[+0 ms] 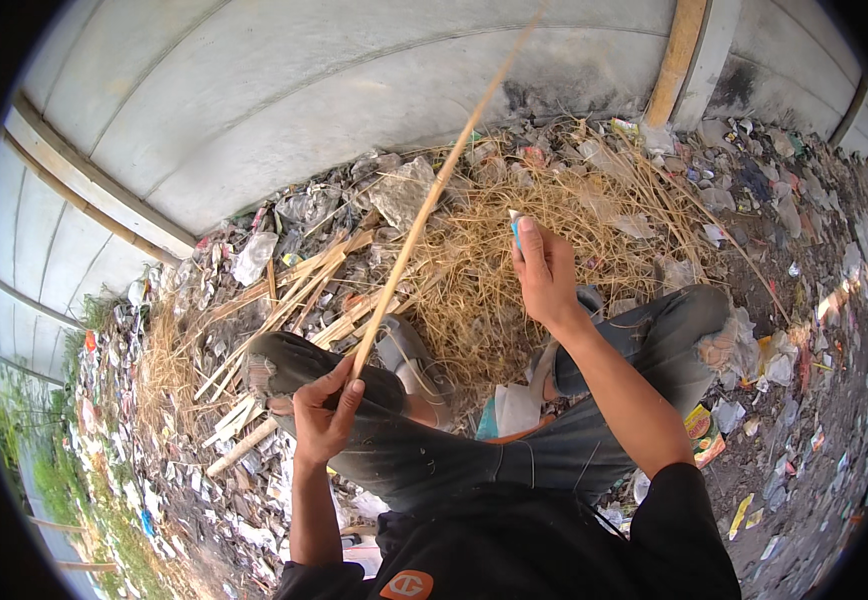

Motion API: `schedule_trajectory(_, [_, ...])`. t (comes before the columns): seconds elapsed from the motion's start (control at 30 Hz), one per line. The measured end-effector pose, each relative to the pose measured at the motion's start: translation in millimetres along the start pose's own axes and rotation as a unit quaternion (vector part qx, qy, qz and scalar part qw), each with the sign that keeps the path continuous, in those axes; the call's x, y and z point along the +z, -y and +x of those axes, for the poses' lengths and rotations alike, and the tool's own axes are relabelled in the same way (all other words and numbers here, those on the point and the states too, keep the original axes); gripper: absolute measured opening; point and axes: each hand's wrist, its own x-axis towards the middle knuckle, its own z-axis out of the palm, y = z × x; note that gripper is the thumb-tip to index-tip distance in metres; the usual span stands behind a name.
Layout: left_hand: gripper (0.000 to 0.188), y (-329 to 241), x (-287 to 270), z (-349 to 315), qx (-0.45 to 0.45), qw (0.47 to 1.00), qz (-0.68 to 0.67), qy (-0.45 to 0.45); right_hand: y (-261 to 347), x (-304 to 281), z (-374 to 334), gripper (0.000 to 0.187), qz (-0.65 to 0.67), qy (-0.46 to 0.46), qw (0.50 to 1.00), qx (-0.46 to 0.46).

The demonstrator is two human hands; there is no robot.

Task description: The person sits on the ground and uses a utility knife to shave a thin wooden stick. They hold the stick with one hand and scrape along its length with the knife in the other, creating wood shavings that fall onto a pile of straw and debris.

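My left hand (326, 412) is closed around the lower end of a long, thin bamboo strip (422, 215). The strip slants up and away to the right, past the top of the view. Held up right of the strip, my right hand (548, 275) grips a small blue object (516, 232) with a pale tip; the fingers hide most of it, so its kind is unclear. The two hands are apart, and the right one does not touch the strip. Beyond my legs lies a heap of curly, straw-coloured shavings (489, 290).
Split bamboo pieces (294, 300) lie at the left, beside my bent knee. A grey panel wall (304, 90) curves across the far side, with a bamboo pole (676, 65) upright against it. Litter and plastic scraps (784, 440) cover the ground around me.
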Motion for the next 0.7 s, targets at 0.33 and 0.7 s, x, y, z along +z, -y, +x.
schedule_trajectory(0.33, [0.043,-168,-102,77,0.398,0.783,0.019,-0.478,30,29,-17,0.031,-0.019,0.1,0.99,-0.093])
schedule_trajectory(0.7, [0.029,-100,24,143,0.249,0.921,-0.131,-0.271,43,46,-31,0.033,0.09,0.144,0.985,0.043])
